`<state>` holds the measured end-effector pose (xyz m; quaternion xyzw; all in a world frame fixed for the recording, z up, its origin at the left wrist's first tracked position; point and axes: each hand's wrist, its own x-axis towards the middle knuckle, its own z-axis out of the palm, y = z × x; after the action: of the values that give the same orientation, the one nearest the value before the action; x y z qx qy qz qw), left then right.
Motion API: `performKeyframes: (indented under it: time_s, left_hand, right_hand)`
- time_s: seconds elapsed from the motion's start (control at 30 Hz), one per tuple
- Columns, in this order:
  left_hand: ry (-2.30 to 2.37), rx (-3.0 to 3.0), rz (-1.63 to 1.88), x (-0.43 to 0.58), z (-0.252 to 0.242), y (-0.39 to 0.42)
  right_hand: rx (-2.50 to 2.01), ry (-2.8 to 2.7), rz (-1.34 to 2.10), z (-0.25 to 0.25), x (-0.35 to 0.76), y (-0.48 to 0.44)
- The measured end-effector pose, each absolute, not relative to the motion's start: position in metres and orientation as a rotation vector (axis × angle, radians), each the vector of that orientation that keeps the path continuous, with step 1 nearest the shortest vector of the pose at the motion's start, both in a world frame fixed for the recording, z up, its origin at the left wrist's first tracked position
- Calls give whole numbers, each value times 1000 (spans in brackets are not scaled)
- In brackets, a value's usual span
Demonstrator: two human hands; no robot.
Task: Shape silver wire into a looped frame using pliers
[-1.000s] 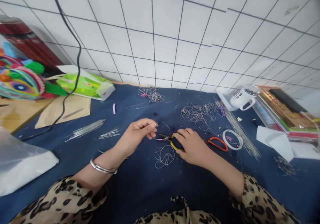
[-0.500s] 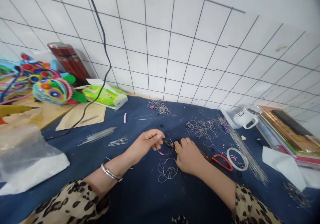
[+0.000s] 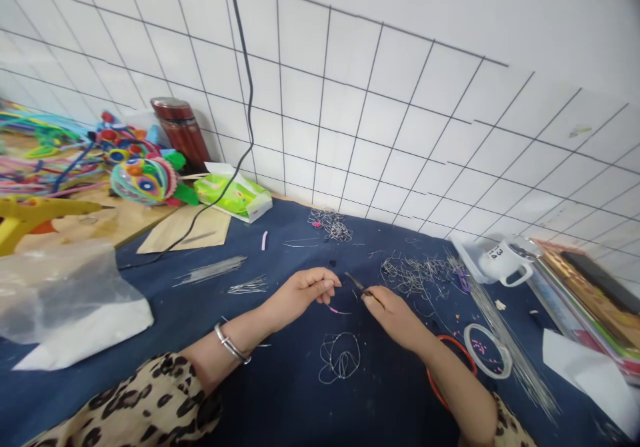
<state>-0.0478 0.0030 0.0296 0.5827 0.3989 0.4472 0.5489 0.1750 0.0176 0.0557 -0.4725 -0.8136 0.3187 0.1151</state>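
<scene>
My left hand (image 3: 313,287) is closed in a pinch on a thin wire; a small pink piece (image 3: 333,310) sits on the wire just below the fingertips. To its right, my right hand (image 3: 387,308) grips dark-jawed pliers (image 3: 359,284), whose jaws point up and left, apart from the wire. Below the hands a loose coil of thin wire (image 3: 341,357) lies on the dark blue cloth (image 3: 280,394).
Tangled wire (image 3: 415,274), straight wires (image 3: 520,340), a white ring (image 3: 487,350) and a mug (image 3: 507,260) are at right. A plastic bag (image 3: 75,294), yellow glue gun (image 3: 45,215), green packet (image 3: 233,197) and red flask (image 3: 181,134) are at left.
The view has shifted, so most things appear further right. The pliers have come away from the wire near my left hand and now point up-left. My left hand still pinches the wire.
</scene>
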Motion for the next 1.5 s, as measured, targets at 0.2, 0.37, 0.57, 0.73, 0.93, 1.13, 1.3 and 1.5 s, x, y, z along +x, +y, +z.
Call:
performKeyframes:
  time_s: [0.2, 0.37, 0.57, 0.73, 0.93, 1.13, 1.3, 1.5]
  left_hand:
    - [901, 1398, 1077, -51, 31, 5]
    - [848, 1300, 1074, -51, 27, 6]
    - [771, 1216, 1017, -48, 22, 4]
    - [725, 1193, 974, -45, 20, 2]
    - [692, 1180, 954, -45, 19, 1]
    - [658, 1195, 934, -46, 21, 0]
    - [683, 1209, 945, -48, 23, 0]
    - [728, 1248, 881, -47, 26, -2]
  right_hand:
    - [-1028, -1699, 1952, 47, 184, 15]
    - [-883, -1573, 2150, 34, 179, 12]
    - [-782, -1517, 2224, 31, 174, 7]
    - [-758, -1492, 2265, 32, 173, 5]
    - [-784, -1382, 2322, 29, 175, 4]
    - [-741, -1272, 2449, 30, 175, 3]
    - [-768, -1318, 2413, 33, 174, 1]
    - [-827, -1545, 2200, 35, 174, 1]
